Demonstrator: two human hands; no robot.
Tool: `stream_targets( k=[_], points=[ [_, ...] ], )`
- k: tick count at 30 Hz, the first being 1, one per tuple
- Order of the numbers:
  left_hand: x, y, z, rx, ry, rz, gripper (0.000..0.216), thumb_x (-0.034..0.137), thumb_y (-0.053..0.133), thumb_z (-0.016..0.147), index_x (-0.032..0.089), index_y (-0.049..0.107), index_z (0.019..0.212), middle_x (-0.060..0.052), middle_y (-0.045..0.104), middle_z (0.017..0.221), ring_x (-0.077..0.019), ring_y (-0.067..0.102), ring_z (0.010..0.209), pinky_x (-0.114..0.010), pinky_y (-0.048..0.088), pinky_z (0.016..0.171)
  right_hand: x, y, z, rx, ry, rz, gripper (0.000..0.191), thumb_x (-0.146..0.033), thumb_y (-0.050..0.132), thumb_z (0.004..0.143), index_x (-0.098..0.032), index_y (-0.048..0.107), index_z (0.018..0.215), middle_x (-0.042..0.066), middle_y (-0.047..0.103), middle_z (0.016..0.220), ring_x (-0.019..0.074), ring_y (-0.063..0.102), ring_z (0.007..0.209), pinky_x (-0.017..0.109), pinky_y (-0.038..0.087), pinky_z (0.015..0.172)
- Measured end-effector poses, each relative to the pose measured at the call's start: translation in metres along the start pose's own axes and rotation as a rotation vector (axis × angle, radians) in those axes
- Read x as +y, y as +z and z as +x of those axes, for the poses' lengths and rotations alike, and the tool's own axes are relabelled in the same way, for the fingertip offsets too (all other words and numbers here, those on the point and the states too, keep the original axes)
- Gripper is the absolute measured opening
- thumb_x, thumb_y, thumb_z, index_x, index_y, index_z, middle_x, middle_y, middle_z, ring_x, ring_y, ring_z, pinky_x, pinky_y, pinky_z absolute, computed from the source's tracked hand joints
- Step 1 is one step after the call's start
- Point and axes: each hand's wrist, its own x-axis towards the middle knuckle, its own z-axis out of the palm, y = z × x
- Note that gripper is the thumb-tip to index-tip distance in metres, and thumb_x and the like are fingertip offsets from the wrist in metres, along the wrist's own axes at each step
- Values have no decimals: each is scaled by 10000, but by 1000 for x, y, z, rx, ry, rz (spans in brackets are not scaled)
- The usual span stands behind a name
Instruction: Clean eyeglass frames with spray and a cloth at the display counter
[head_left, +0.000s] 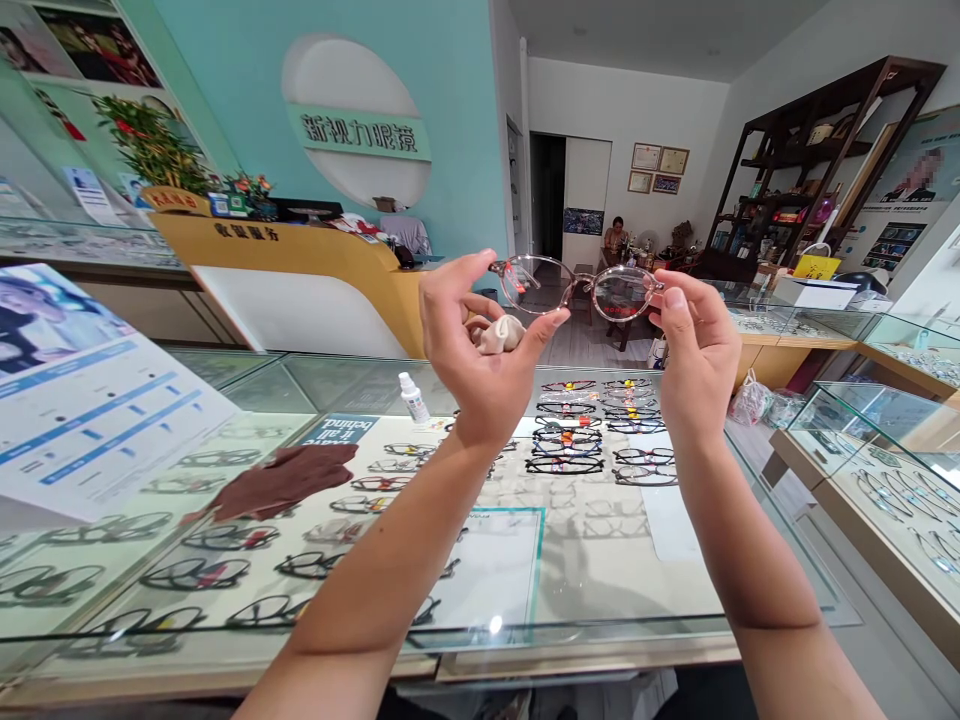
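A pair of eyeglasses point(582, 283) with thin, round frames is held up above the display counter, its lenses facing me. My left hand point(480, 350) grips the left end of the frame, and a crumpled cream cloth point(499, 336) is tucked in its palm under the curled fingers. Pinched between thumb and fingers of my right hand point(694, 340) is the right end of the frame, near the hinge. Red marks show on both lenses. Below, rows of eyeglasses point(568, 437) and a small white bottle point(413, 398) stand on the glass counter.
A brown cloth point(285, 481) lies on the glass counter point(570, 600), left of my arms. At far left stands a printed card point(97, 400). Another glass display case point(885, 480) is on the right. Beyond are a reception desk point(300, 270) and a seated person point(616, 236).
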Motion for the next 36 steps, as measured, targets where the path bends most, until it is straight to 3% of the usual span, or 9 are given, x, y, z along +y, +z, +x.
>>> stream_targets(
  k=[4,9,13,22,30,36],
  points=[
    [3,0,1,-15,-4,-41,624,657,857,865,336,615,1342,-60,696,1358,-149,579,716,-351,456,617,-1,-1,0,12,29,20,361,-559,571,1083,-278,748,1224,52,752,1153,174,728,1010,360,635,905],
    [-5,-4,0,-121,-104,-44,725,715,846,831,343,582,1395,-80,638,1498,-236,692,1014,-380,560,758,-3,-2,2,4,19,29,356,-557,588,1069,-268,748,1203,59,754,1191,172,730,972,366,637,892],
    [-9,-5,0,-139,-122,-62,742,711,857,824,339,585,1405,-84,644,1508,-255,710,1086,-375,583,768,-2,-2,3,8,5,50,348,-552,603,1063,-268,750,1202,53,749,1176,151,707,904,345,632,849],
    [-4,-3,0,-109,-88,-26,691,699,833,856,337,595,1394,-81,666,1474,-244,717,1036,-363,558,739,-8,0,2,34,50,116,347,-573,654,1025,-266,760,1148,45,766,1149,125,685,831,283,615,729],
    [-3,-3,3,-149,-149,-76,712,728,820,847,346,583,1399,-71,662,1467,-236,694,1019,-374,548,742,-1,-2,2,-33,1,129,329,-541,600,1064,-275,738,1201,52,768,1199,137,700,841,291,605,669],
    [0,-1,3,-94,-47,-151,624,690,826,875,399,604,1381,-38,693,1407,-191,659,891,-364,514,701,-2,-3,0,-46,37,99,357,-541,568,1075,-280,739,1250,62,771,1231,143,696,812,312,601,662]
  ],
)
